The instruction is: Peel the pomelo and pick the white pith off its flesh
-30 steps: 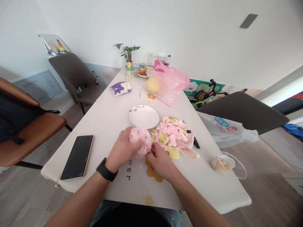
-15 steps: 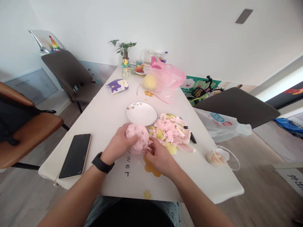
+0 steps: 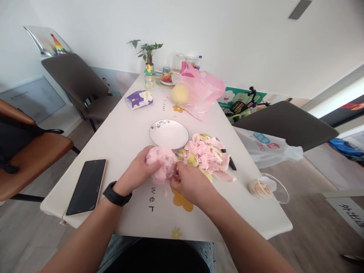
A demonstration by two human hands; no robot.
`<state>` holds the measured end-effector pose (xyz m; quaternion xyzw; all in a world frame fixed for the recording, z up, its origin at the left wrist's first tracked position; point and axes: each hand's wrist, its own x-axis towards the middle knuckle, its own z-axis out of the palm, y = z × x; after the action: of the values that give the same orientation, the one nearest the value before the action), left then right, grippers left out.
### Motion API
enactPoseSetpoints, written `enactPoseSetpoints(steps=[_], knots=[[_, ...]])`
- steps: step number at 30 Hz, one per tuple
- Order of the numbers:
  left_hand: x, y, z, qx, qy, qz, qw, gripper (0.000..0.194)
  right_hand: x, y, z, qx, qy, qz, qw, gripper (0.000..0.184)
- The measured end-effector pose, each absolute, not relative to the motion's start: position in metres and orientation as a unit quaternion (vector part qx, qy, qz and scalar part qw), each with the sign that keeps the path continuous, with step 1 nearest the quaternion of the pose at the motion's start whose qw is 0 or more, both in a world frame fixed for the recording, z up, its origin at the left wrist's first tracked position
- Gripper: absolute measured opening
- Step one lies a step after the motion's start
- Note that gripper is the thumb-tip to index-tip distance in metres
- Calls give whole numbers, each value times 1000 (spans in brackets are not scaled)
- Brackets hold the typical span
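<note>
A peeled pomelo (image 3: 161,163), pale pink with scraps of pith on it, rests in my left hand (image 3: 139,170), whose fingers and thumb wrap its left side. My right hand (image 3: 189,182) pinches at the fruit's right side with curled fingertips; whatever lies between them is too small to make out. Just beyond the fruit stands a white plate (image 3: 169,135) with cartoon figures on its rim. To the right lies a heap of pink pith and green-yellow peel (image 3: 206,155), and a black knife handle (image 3: 232,163) sticks out from behind it.
A phone (image 3: 87,185) lies at the table's left. Farther back are a tissue pack (image 3: 139,99) and a pink plastic bag (image 3: 203,89) with a yellow pomelo (image 3: 180,94). A clear plastic cup (image 3: 264,187) stands near the right edge, where a white bag (image 3: 261,146) hangs.
My right hand has closed in on the pomelo's right side, its fingers more curled. The pomelo stays in my left hand. The view has shifted slightly.
</note>
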<state>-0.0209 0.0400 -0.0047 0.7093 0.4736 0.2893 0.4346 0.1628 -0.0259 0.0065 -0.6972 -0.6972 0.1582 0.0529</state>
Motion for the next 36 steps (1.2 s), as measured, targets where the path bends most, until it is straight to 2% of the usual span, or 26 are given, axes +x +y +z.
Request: enactPoseSetpoints(steps=[9,20,27,31,34,36], knots=[[-23,45,-4,683,480,286,471,47,152,-23,4,-706,-694,142,19,7],[-23,47,-11,657,494,303,482,44,157,-26,4,-691,-712,102,75,7],[-24,46,-5,681,463,297,483,45,161,-20,-3,-689,-719,76,39,9],[-22,42,-4,680,469,297,478,45,163,-21,0,-705,-694,119,83,11],[-21,40,-7,663,489,307,476,44,160,-27,2,-707,-663,188,156,4],[-21,40,-8,660,486,312,480,44,158,-31,2,-703,-639,236,203,14]])
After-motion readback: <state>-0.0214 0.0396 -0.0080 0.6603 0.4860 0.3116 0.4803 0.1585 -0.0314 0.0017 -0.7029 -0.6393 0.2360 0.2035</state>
